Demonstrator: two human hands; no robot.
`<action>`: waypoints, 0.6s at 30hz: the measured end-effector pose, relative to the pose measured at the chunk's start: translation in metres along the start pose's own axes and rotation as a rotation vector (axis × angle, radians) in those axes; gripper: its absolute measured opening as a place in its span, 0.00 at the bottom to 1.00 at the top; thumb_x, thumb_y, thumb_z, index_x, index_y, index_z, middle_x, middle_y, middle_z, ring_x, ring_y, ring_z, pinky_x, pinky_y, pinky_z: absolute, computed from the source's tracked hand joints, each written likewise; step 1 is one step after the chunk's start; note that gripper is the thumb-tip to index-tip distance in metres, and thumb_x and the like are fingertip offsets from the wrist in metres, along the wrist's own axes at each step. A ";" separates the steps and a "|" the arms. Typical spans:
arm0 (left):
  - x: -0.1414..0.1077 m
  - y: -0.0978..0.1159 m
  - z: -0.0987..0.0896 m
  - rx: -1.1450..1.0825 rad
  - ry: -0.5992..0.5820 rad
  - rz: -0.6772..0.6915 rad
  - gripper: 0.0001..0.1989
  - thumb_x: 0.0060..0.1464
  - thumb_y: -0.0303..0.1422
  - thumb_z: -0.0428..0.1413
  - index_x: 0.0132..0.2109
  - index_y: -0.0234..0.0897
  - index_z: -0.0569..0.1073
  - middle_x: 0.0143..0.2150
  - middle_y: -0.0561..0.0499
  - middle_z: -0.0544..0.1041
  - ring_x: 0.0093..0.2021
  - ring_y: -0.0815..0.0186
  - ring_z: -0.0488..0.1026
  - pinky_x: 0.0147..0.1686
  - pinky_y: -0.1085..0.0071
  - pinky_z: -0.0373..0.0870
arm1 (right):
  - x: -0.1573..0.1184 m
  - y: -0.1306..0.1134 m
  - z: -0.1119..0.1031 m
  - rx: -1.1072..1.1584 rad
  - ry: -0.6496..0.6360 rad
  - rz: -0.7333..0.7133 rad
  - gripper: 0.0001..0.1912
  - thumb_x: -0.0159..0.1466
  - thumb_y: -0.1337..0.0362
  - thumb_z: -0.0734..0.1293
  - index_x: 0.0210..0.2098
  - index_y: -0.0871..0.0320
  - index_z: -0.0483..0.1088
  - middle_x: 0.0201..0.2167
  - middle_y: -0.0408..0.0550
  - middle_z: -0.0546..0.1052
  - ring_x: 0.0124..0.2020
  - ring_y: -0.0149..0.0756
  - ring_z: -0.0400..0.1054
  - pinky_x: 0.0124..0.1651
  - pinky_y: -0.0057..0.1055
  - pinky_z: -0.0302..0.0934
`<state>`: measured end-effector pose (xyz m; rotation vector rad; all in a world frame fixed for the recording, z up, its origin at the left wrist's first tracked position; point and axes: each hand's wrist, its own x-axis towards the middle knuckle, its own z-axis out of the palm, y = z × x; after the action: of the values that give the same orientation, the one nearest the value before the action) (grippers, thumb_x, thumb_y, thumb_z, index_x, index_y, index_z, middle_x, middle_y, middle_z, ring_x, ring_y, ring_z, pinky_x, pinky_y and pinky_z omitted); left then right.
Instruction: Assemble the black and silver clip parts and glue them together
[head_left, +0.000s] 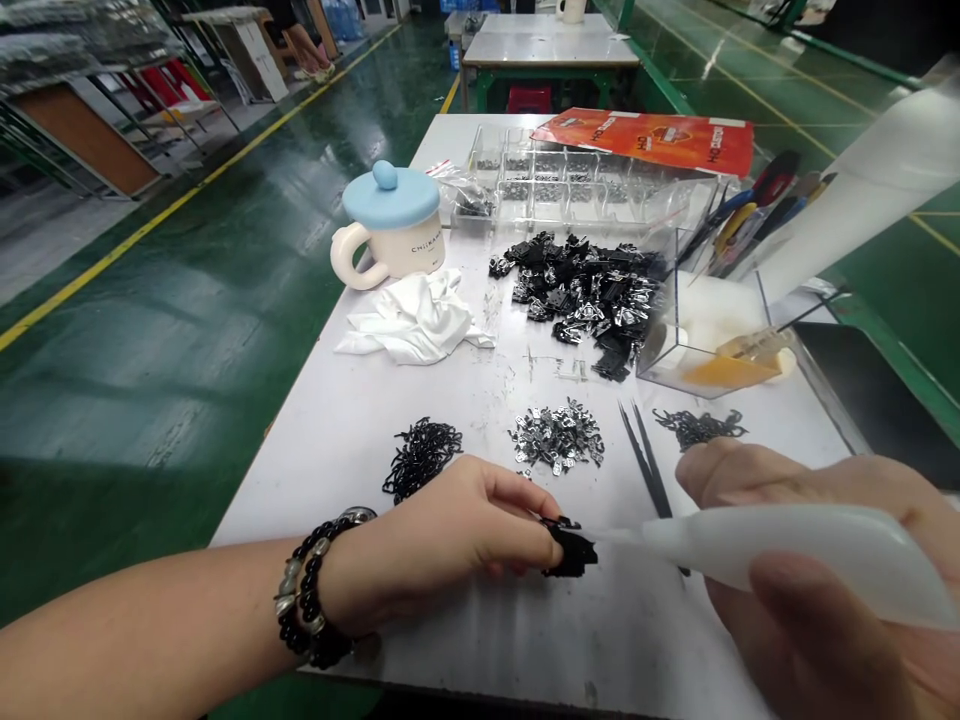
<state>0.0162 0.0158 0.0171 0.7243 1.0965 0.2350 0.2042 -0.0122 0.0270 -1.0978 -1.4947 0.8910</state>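
Note:
My left hand (pixel 480 530) pinches a small black plastic part (pixel 576 552) low over the front of the white table (pixel 465 640). In my right hand (pixel 832 610) is a translucent white squeeze bottle (pixel 795 555), lying nearly level. Its thin nozzle points left, and the tip reaches the black part; whether it touches cannot be made out. Black tweezers (pixel 646 460) lie just behind the bottle. Beyond my hands are a pile of small black curved pieces (pixel 424 455), a heap of small silver metal pieces (pixel 559 437) and a smaller dark pile (pixel 697 428).
A large heap of black parts (pixel 592 285) lies farther back. To its right stands a clear holder (pixel 705 360) with tools. A lidded mug (pixel 405 235), a crumpled white cloth (pixel 420 320), a divided clear tray (pixel 555 190) and an orange sheet (pixel 652 138) are also there.

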 end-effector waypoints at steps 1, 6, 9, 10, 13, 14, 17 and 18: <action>0.000 0.000 0.000 -0.001 -0.007 -0.003 0.05 0.40 0.28 0.60 0.29 0.33 0.73 0.18 0.59 0.65 0.21 0.76 0.57 0.23 0.77 0.52 | -0.001 -0.001 0.002 0.027 0.049 0.008 0.06 0.62 0.57 0.64 0.33 0.52 0.64 0.21 0.45 0.64 0.28 0.37 0.63 0.25 0.33 0.53; 0.001 0.003 0.000 -0.030 0.000 -0.003 0.04 0.39 0.26 0.60 0.28 0.33 0.73 0.19 0.57 0.67 0.21 0.75 0.59 0.24 0.77 0.54 | -0.002 0.000 0.006 0.090 0.088 0.012 0.06 0.61 0.58 0.65 0.33 0.52 0.65 0.23 0.46 0.66 0.29 0.37 0.64 0.25 0.34 0.53; 0.001 0.005 0.000 -0.038 0.008 -0.019 0.05 0.39 0.26 0.60 0.28 0.32 0.73 0.18 0.57 0.67 0.21 0.75 0.60 0.24 0.76 0.55 | 0.000 0.003 0.001 0.111 0.017 -0.032 0.07 0.61 0.60 0.65 0.29 0.54 0.63 0.19 0.43 0.64 0.22 0.32 0.59 0.26 0.34 0.53; 0.001 0.005 0.000 -0.038 0.012 -0.024 0.05 0.39 0.26 0.60 0.29 0.32 0.74 0.18 0.57 0.67 0.21 0.75 0.60 0.25 0.76 0.55 | 0.001 0.004 -0.001 0.117 0.000 -0.036 0.08 0.61 0.61 0.65 0.29 0.55 0.63 0.18 0.42 0.63 0.21 0.31 0.58 0.26 0.35 0.52; 0.000 0.005 0.000 -0.040 0.014 -0.030 0.06 0.39 0.26 0.60 0.29 0.33 0.74 0.19 0.57 0.68 0.21 0.74 0.61 0.25 0.75 0.56 | 0.001 0.007 -0.003 0.128 -0.011 -0.045 0.06 0.62 0.61 0.65 0.31 0.55 0.64 0.19 0.42 0.63 0.23 0.33 0.59 0.27 0.35 0.52; 0.000 0.005 -0.001 -0.040 0.010 -0.029 0.06 0.39 0.26 0.60 0.29 0.32 0.73 0.19 0.57 0.69 0.21 0.74 0.61 0.25 0.75 0.56 | 0.000 0.009 -0.002 0.135 -0.004 -0.055 0.05 0.62 0.62 0.65 0.33 0.54 0.64 0.19 0.43 0.63 0.24 0.34 0.59 0.28 0.35 0.52; 0.000 0.004 -0.001 -0.036 -0.001 -0.033 0.05 0.40 0.26 0.59 0.29 0.32 0.73 0.19 0.56 0.69 0.21 0.75 0.61 0.25 0.75 0.55 | -0.001 0.012 0.000 0.164 0.001 -0.104 0.03 0.62 0.63 0.65 0.34 0.55 0.66 0.20 0.43 0.63 0.23 0.32 0.58 0.28 0.36 0.52; 0.000 0.003 -0.001 -0.032 0.000 -0.032 0.05 0.40 0.26 0.59 0.29 0.31 0.73 0.19 0.56 0.69 0.21 0.75 0.61 0.25 0.75 0.55 | -0.001 0.013 0.001 0.162 0.003 -0.110 0.03 0.62 0.63 0.65 0.35 0.55 0.66 0.20 0.43 0.64 0.23 0.33 0.59 0.28 0.36 0.52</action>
<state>0.0160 0.0186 0.0192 0.6777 1.1016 0.2246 0.2061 -0.0091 0.0145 -0.8904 -1.4395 0.9165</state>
